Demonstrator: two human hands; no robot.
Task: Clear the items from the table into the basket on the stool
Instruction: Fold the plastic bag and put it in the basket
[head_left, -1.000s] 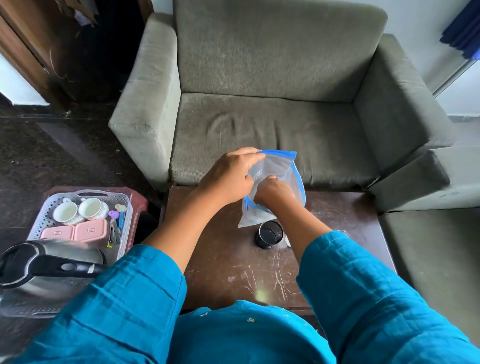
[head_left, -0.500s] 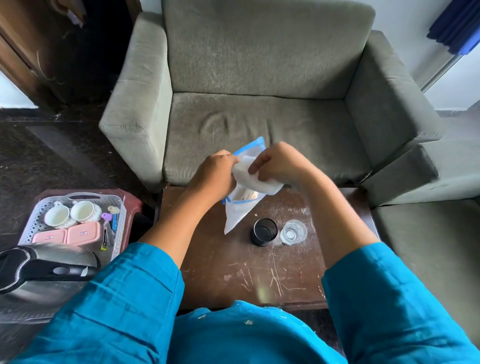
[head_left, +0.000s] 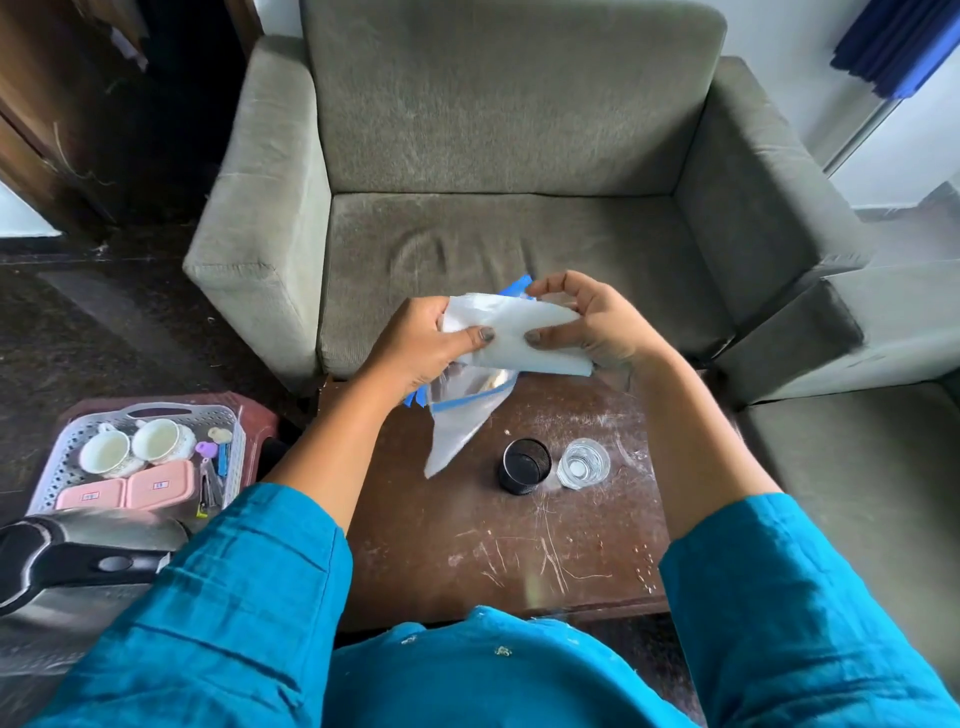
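Both hands hold a clear plastic zip bag (head_left: 511, 340) with blue edging above the far edge of the dark wooden table (head_left: 467, 551). My left hand (head_left: 423, 343) grips its left side and my right hand (head_left: 592, 325) pinches its right side; the bag is folded across, with a loose corner hanging down. On the table stand a black mesh cup (head_left: 524, 466) and a small clear glass (head_left: 583, 463) side by side. The white basket (head_left: 234, 452) sits on a reddish stool (head_left: 262, 418) at the left.
The basket holds two white cups (head_left: 132, 447), two pink lidded boxes (head_left: 127, 491) and small items. A steel kettle with a black handle (head_left: 78, 561) lies in the near left. A grey armchair (head_left: 509, 182) stands behind the table, another seat at the right.
The bag went from upright and open to folded across between both hands. My right hand came out from in front of the glass, which now shows beside the black cup.
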